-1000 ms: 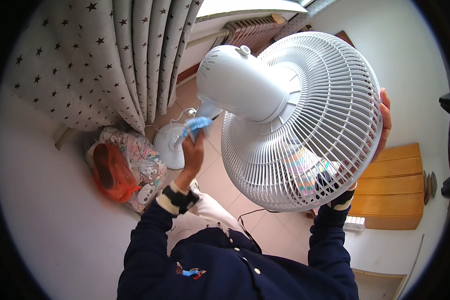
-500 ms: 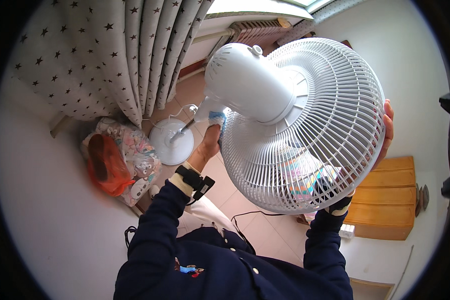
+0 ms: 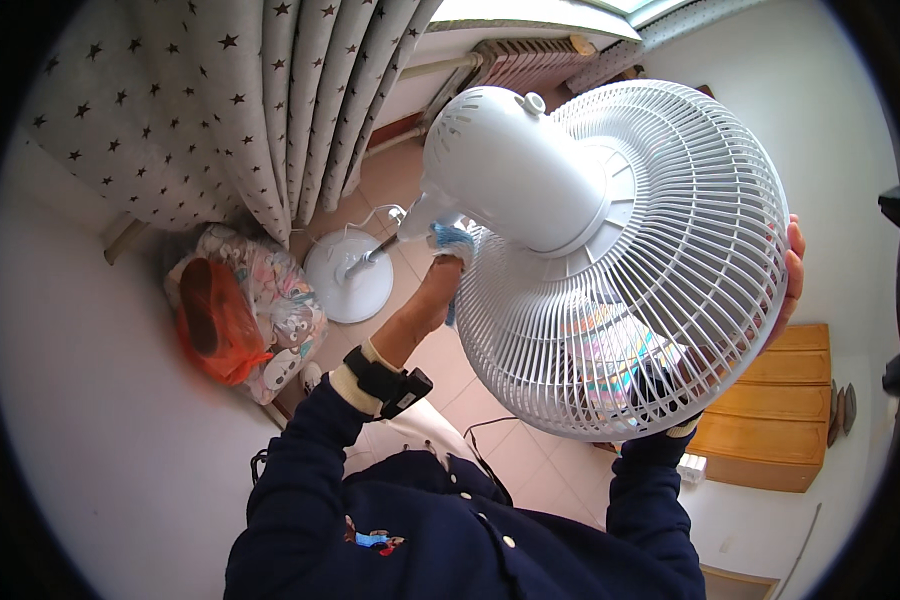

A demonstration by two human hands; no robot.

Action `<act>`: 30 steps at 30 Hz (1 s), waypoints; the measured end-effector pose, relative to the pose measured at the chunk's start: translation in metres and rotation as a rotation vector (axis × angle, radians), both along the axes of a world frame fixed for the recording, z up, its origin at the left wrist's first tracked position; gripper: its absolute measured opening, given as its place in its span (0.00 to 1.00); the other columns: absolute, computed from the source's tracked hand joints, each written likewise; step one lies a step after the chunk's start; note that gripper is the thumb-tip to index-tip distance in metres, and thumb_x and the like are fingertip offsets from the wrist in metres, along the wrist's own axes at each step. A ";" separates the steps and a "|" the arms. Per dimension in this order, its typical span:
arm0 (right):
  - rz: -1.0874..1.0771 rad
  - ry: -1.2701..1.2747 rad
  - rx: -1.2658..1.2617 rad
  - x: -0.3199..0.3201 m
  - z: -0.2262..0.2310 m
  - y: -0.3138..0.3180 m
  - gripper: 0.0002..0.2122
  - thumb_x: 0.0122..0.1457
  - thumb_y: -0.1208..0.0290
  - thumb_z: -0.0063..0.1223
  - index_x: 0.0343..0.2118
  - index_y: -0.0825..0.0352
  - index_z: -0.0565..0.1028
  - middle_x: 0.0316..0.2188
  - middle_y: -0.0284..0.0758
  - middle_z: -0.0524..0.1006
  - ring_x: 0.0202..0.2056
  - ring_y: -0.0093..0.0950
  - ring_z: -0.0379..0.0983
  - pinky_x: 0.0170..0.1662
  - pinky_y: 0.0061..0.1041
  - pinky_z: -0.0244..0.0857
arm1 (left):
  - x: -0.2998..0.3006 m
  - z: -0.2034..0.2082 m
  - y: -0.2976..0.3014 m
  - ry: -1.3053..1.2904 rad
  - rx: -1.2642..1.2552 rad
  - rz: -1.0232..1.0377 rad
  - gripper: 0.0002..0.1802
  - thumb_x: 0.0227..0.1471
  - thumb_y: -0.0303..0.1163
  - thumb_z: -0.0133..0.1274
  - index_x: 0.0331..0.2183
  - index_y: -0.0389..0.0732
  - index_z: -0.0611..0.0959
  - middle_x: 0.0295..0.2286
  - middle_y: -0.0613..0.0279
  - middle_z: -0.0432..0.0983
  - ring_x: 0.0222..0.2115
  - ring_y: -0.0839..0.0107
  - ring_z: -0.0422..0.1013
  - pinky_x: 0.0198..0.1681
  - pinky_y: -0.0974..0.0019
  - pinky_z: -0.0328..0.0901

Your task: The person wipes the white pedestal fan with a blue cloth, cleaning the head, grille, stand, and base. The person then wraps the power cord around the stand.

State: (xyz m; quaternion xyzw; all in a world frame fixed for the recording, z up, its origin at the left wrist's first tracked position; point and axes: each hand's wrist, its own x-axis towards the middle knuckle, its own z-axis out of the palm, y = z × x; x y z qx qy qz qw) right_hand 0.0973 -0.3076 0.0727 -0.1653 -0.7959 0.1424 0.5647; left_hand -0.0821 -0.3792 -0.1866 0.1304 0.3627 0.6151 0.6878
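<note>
A white standing fan tilts before me, its rear housing turned upward and its wire cage spreading to the right. Fingers of my right hand curl round the cage's right rim, with the palm hidden behind the wires. My left hand is closed on a blue-and-white cloth and holds it under the motor housing, beside the cage's back. Most of the left fingers are hidden by the cloth and the cage. Below the housing, the thin pole runs down to a round white base on the floor.
A star-patterned curtain hangs at the upper left. Beneath it lie a clear bag of plush things and an orange bag. A radiator stands under the window. Wooden drawers are at the right. Tiled floor lies below.
My left hand and the cloth have moved slightly right and up, further under the housing. The fan appears shifted a little right and down, with my right hand still on its rim.
</note>
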 end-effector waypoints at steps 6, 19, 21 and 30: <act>-0.020 0.000 0.006 -0.003 0.000 0.001 0.19 0.64 0.58 0.31 0.53 0.61 0.64 0.58 0.43 0.59 0.57 0.34 0.59 0.56 0.35 0.64 | -0.009 0.009 -0.006 -0.079 -0.247 -0.183 0.29 0.60 0.44 0.33 0.56 0.34 0.60 0.53 0.48 0.63 0.53 0.59 0.62 0.56 0.58 0.58; -0.070 0.011 0.026 -0.012 -0.004 -0.006 0.20 0.62 0.60 0.39 0.54 0.63 0.63 0.57 0.43 0.60 0.55 0.35 0.63 0.51 0.33 0.69 | -0.004 0.028 -0.041 0.546 -0.018 -0.227 0.25 0.59 0.42 0.39 0.52 0.35 0.69 0.49 0.50 0.68 0.48 0.63 0.64 0.52 0.66 0.56; -0.072 0.018 0.017 -0.013 -0.003 -0.007 0.20 0.61 0.60 0.40 0.54 0.63 0.63 0.57 0.43 0.60 0.54 0.35 0.64 0.51 0.33 0.70 | 0.001 0.025 -0.027 0.331 -0.160 -0.236 0.28 0.60 0.45 0.35 0.56 0.38 0.63 0.52 0.52 0.64 0.51 0.63 0.61 0.55 0.63 0.54; -0.105 0.013 0.058 -0.023 0.000 -0.017 0.22 0.60 0.61 0.45 0.55 0.64 0.62 0.57 0.44 0.61 0.53 0.36 0.67 0.48 0.32 0.74 | -0.004 0.035 -0.063 -0.099 -0.112 -0.266 0.26 0.61 0.43 0.35 0.56 0.38 0.62 0.53 0.59 0.63 0.53 0.68 0.61 0.56 0.64 0.55</act>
